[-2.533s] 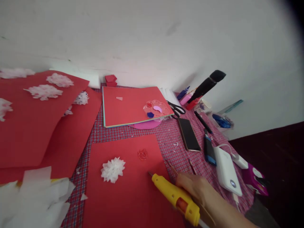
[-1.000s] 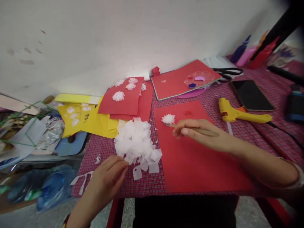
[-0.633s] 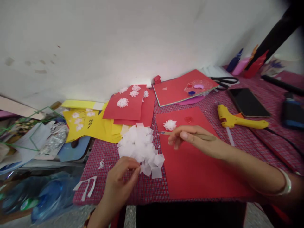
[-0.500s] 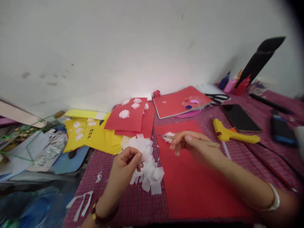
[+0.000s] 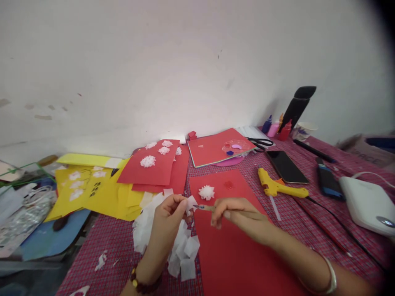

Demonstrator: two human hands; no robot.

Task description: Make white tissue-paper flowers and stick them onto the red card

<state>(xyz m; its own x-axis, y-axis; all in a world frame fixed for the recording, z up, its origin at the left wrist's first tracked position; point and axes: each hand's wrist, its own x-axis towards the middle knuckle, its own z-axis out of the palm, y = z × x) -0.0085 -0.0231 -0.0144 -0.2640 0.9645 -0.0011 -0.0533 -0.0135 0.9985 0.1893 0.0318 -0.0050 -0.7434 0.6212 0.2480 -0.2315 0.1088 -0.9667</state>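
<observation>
Over the paper pile [image 5: 142, 231], our left hand [image 5: 168, 218] pinches a paper square [image 5: 191, 202], our right hand [image 5: 243, 222] a brush [image 5: 209, 208]; meeting the two seems our step, calling for steadiness.

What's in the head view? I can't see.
The left hand pinches a white paper square near the tip of a slim tan tool in the right hand. A spiky white paper flower lies on a red paper rectangle.

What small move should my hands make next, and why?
Probably fold the white paper square over the tip of the thin tool: your left hand pinches the square, and your right hand points the tip at it. Whether they touch is unclear.
</observation>
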